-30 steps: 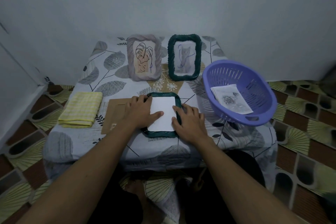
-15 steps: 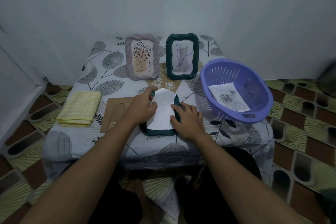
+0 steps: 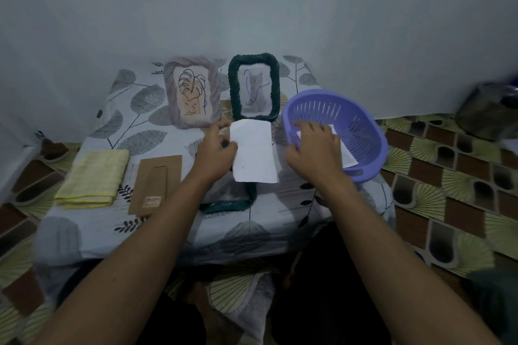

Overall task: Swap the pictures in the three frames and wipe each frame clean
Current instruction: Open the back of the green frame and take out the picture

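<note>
Hands: the left hand [image 3: 215,148] and the right hand [image 3: 314,148] are held above the tabletop [image 3: 112,230], apart from each other.
Left grasp: the white sheet [image 3: 253,154] is pinched at its left edge between thumb and fingers.
Right reach: the right hand is stretched into the purple basket [image 3: 364,131], with its fingers loosely spread over the printed sheet [image 3: 347,154] that lies inside. Whether that sheet is actually touched cannot be told, as much of it is hidden by the hand.
White sheet: it is held clear of the tabletop, blank side shown, over the far end of the flat green frame [image 3: 238,204].
Flat green frame: it is laid near the front edge and is partly covered by the left forearm.
Standing frames: the grey frame [image 3: 193,92] with a leaf drawing and the green cat frame [image 3: 254,85] are propped side by side at the back.
Backing board [image 3: 155,183]: it is laid flat just left of the flat green frame.
Yellow cloth [image 3: 92,176]: it is folded and placed left of the board.
</note>
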